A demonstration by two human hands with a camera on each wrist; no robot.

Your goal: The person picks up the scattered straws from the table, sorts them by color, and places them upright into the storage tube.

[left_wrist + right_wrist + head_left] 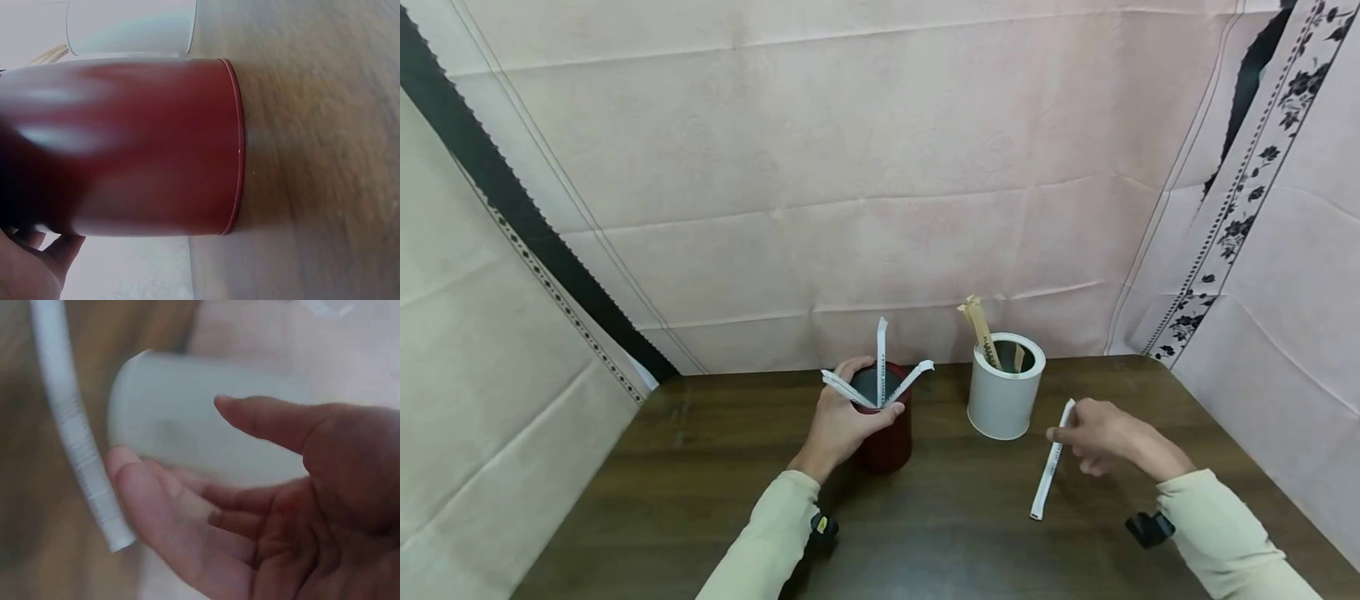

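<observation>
A dark red can (886, 446) stands on the table, with several slim white paper sticks (881, 362) leaning out of its top. My left hand (842, 421) grips this can near the rim, thumb on the near side; its fingers also show at the lower left of the left wrist view. Over the table's right side is my right hand (1108, 437), its thumb and fingertips apart in the right wrist view. Beside those fingertips is another printed white paper stick (81, 450), apparently lying on the table; whether the fingers touch it is unclear.
A white can (1006, 400) holding brown paper sticks (981, 333) stands between my hands, towards the back of the wooden table (925, 533). Pale cloth (850, 167) hangs behind the table and along both sides.
</observation>
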